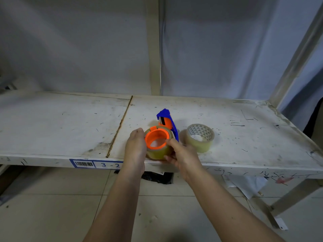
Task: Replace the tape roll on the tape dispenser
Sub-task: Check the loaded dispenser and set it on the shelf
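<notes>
**Fingers on the mounted roll, front edge of the shelf**

Fingers [172, 142]: right thumb on the roll's top rim beside the orange hub [156, 138]; the rest curl under its near side. Right hand [183, 154] grips the roll. Left hand [135, 147]: fingers pressed together, palm flat against the roll's left side.

Tape roll [159, 152]: yellowish clear, seated on the hub of the tape dispenser [168, 123], blue frame, at the shelf [52, 123] front edge, near its middle seam.

Second roll [200, 137]: just right, apart, untouched.

Handling, judged: light, stiff ring; smooth, slippery outer face. Hold by opposite sides; brace the frame.
</notes>
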The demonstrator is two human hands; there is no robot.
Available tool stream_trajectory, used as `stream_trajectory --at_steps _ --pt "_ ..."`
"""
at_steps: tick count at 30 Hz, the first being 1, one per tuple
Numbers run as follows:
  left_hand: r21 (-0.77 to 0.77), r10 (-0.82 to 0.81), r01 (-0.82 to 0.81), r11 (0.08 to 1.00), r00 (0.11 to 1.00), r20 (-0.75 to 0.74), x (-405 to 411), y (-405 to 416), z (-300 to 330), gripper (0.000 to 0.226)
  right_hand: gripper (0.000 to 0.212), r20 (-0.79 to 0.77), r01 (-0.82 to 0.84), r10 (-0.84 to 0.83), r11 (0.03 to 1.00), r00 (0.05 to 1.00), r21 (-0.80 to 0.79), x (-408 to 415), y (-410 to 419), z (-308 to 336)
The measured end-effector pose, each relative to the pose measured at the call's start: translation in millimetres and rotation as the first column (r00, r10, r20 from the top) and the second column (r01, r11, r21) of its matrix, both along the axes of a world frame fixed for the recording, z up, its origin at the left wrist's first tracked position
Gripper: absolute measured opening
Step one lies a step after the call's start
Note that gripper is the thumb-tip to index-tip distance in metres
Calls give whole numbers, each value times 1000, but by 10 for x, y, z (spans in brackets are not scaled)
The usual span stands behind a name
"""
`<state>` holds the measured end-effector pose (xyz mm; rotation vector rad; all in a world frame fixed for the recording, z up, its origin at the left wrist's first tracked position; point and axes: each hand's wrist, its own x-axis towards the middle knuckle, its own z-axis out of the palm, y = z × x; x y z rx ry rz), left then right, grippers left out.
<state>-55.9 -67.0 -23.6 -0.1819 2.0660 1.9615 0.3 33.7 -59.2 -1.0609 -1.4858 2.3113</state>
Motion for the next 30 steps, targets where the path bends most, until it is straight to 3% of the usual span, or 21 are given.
stream_trajectory --at_steps 3,5,7,9,12,17,20,30 --pt "-89 -56 51 995 997 -61 -17 13 -82 26 64 -2 39 -39 996 999 76 -57 -14 -11" --pt "-126 -91 79 989 991 -97 20 19 -85 39 76 72 -8 -14 957 997 290 -64 -20 22" --pt "-168 -132 105 980 978 -161 64 35 -71 39 62 189 -111 2 818 982 564 -49 -21 50" --pt "-215 -159 113 970 966 -206 90 55 -70 40 59 294 -211 -9 674 956 708 -45 -2 47" --pt "-270 -188 124 955 957 -223 98 65 -105 44 55 355 -286 -8 576 935 766 -15 -7 40" --pt "-308 -190 106 946 947 -257 99 74 -133 45 43 175 -133 -60 427 983 894 73 -101 63" --pt "-304 -186 103 947 948 -259 104 78 -146 44 46 187 -163 -44 330 981 930 83 -118 66" --pt "-255 -146 78 964 954 -262 108 113 -210 51 44 212 -218 47 214 976 952 197 59 135"
